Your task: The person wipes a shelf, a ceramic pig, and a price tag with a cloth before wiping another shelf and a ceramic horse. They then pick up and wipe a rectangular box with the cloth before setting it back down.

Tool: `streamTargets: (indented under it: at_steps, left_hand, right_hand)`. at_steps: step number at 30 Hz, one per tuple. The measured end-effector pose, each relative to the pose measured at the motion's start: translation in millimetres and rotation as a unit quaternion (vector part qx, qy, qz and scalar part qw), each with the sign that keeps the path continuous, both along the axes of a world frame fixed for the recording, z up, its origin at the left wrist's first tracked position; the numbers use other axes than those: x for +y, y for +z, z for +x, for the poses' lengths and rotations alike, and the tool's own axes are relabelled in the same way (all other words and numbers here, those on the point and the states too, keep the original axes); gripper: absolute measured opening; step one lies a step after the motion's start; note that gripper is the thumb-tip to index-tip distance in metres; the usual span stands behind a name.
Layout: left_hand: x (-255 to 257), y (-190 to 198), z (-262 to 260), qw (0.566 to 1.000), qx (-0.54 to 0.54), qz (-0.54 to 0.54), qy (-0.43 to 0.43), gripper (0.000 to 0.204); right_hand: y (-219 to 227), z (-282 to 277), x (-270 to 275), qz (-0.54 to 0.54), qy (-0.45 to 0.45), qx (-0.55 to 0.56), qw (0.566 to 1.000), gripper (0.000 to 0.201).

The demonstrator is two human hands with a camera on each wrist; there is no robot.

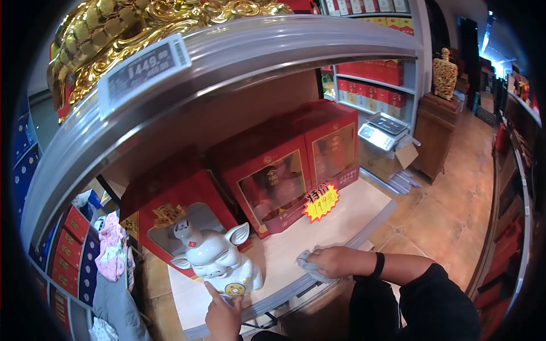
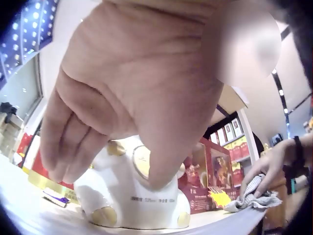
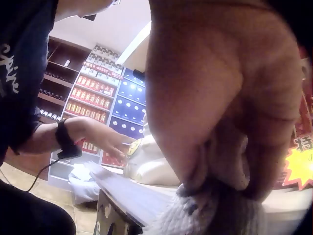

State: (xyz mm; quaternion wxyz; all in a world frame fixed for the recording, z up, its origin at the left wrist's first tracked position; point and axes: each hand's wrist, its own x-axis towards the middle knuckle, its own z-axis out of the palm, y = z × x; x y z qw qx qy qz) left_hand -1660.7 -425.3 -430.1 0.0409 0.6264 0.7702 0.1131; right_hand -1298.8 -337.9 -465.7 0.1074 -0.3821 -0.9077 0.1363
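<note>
A white ceramic pig (image 1: 216,256) with gold trim stands at the front of a pale shelf (image 1: 352,210). My left hand (image 1: 223,315) reaches up from below, and its straight fingers touch the pig's front near a gold coin. The left wrist view shows the palm (image 2: 137,88) spread close before the pig (image 2: 127,200). My right hand (image 1: 333,261) grips a bunched grey cloth (image 1: 306,263) against the shelf's front edge, right of the pig. In the right wrist view its fingers (image 3: 230,98) curl round the cloth (image 3: 205,215).
Red gift boxes (image 1: 273,182) with windows line the back of the shelf, with a yellow starburst price tag (image 1: 320,202) before them. Overhead, another shelf carries a price label (image 1: 142,71) and a gold ornament (image 1: 114,28). A scale (image 1: 382,131) and a wooden cabinet (image 1: 435,133) stand to the right.
</note>
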Motion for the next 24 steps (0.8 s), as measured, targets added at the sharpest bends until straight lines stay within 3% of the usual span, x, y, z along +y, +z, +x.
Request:
streamTargets:
  at_steps: [3,7,10,13,15,16,17,19,21,23,24]
  left_hand:
    - [5.6,-8.4,-11.1,0.997,0.078,-0.007,-0.026,0.117]
    - [5.6,36.1,-19.3,0.983,0.111,-0.129,-0.068,0.111]
    - [2.2,54.9,-24.5,0.96,0.104,-0.249,-0.077,0.108]
    - [-39.8,93.0,-17.9,0.941,0.152,-0.269,-0.137,0.104]
    - [-75.3,106.4,-23.9,0.945,0.088,-0.282,-0.144,0.094]
    - [-93.0,123.3,-28.6,0.933,0.04,-0.328,-0.145,0.092]
    - [-105.6,140.4,-33.5,0.921,-0.009,-0.363,-0.14,0.089]
    - [-138.8,159.3,-53.3,0.892,-0.068,-0.424,-0.141,0.084]
    - [-170.4,184.1,-67.1,0.867,-0.123,-0.473,-0.103,0.081]
    - [-203.0,198.3,-89.9,0.846,-0.178,-0.497,-0.076,0.082]
    - [-221.2,201.5,-100.0,0.848,-0.19,-0.49,-0.064,0.08]
  right_hand:
    - [-3.2,-6.3,0.4,-0.01,-0.03,-0.042,0.999,0.031]
    - [19.3,-12.4,-1.3,-0.027,-0.023,-0.048,0.998,0.027]
    - [60.8,-13.8,-7.5,-0.062,-0.048,0.024,0.997,0.036]
    - [97.3,-11.9,-26.9,-0.127,-0.099,0.083,0.983,0.048]
    - [124.6,-13.9,-50.1,-0.185,-0.124,0.093,0.97,0.049]
    - [160.8,-17.5,-62.8,-0.233,-0.104,0.117,0.96,0.045]
    - [169.2,-15.6,-73.5,-0.311,-0.092,0.117,0.939,0.049]
    - [189.8,-22.2,-89.2,-0.448,-0.067,0.122,0.883,0.058]
    - [250.3,-30.1,-113.1,-0.581,-0.094,0.172,0.79,0.043]
    - [322.8,-65.0,-125.1,-0.58,-0.139,0.086,0.798,0.036]
    - [341.4,-73.5,-131.5,-0.556,-0.104,0.09,0.819,0.032]
